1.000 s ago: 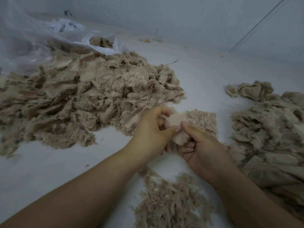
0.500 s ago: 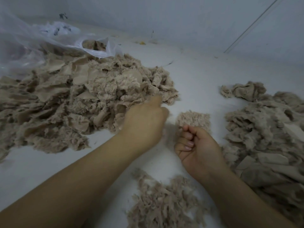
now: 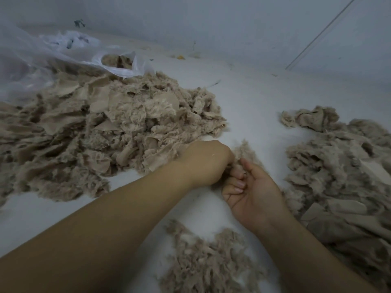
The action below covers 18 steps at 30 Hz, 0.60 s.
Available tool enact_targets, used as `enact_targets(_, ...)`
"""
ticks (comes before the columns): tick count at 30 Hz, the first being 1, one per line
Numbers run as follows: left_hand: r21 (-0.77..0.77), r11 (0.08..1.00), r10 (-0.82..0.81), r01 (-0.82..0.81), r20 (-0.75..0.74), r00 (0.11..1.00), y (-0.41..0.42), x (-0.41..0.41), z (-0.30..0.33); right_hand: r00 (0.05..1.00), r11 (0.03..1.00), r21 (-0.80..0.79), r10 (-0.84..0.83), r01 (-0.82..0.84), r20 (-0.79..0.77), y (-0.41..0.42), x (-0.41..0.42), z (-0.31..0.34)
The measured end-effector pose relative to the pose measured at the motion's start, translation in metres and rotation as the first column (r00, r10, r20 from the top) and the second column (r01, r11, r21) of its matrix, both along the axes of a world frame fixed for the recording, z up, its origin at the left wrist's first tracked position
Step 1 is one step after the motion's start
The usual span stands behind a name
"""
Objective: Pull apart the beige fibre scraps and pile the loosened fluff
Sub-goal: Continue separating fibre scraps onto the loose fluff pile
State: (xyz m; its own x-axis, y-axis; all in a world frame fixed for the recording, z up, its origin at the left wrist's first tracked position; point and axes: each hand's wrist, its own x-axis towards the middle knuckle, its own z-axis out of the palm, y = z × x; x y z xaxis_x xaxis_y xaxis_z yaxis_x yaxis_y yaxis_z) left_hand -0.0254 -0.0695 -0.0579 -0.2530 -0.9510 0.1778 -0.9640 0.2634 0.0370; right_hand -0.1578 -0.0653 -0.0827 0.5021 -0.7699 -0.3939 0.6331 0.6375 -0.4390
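Note:
A small beige fibre scrap (image 3: pixel 245 151) lies on the white surface between my hands. My left hand (image 3: pixel 206 162) is curled with its fingers on the scrap's near edge, gripping it. My right hand (image 3: pixel 251 191) sits palm up just right of it, fingers curled and pinching the same scrap from below. A big heap of beige fibre scraps (image 3: pixel 110 132) spreads to the left. A low pile of loosened fluff (image 3: pixel 209 261) lies close to me, between my forearms. Another heap of beige pieces (image 3: pixel 342 176) fills the right side.
A clear plastic bag (image 3: pixel 63 56) with more scraps lies at the back left, partly over the big heap. A pale wall (image 3: pixel 232 22) rises behind. Bare white surface (image 3: pixel 249 98) runs between the two heaps.
My left hand went to the big heap's edge, then came back right to the scrap. My right hand let the scrap rest, then took it again. The view shifted slightly.

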Motion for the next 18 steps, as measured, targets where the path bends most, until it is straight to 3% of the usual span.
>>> enact_targets(3,-0.022,0.998,0.054,-0.059,-0.176,0.983,0.010,0.005,-0.005,1.000,1.000,0.017,-0.005,0.006,-0.025,0.003,0.000,0.004)
enact_targets(5,0.011,0.996,0.091,-0.094,-0.394,0.914,0.017,0.008,-0.004,0.999,0.999,0.044,-0.023,0.024,-0.028,0.003,0.000,0.004)
enact_targets(7,0.064,0.993,0.119,-0.102,-0.671,0.732,0.026,0.007,0.000,0.999,0.998,0.052,-0.025,0.026,-0.024,0.002,-0.001,0.003)
enact_targets(9,0.161,0.981,0.191,-0.106,-0.896,0.402,0.036,0.010,0.003,1.000,0.999,0.050,-0.009,0.010,-0.018,0.003,-0.001,0.003)
enact_targets(11,0.260,0.965,0.260,-0.016,-0.960,0.100,0.043,0.014,0.006,0.999,0.998,0.060,-0.034,0.036,-0.033,0.002,0.000,0.001)
enact_targets(12,0.285,0.958,0.284,0.026,-0.959,0.019,0.046,0.016,0.007,0.997,0.997,0.047,-0.054,0.056,-0.051,0.002,0.000,0.000)
enact_targets(14,0.326,0.944,0.329,0.061,-0.943,-0.052,0.052,0.016,0.004,0.993,0.998,-0.035,-0.057,0.054,-0.099,0.004,0.002,0.001)
enact_targets(18,0.375,0.923,0.384,0.091,-0.917,-0.110,0.058,0.010,-0.008,0.985,0.978,-0.182,0.071,-0.100,-0.160,0.006,0.001,0.000)
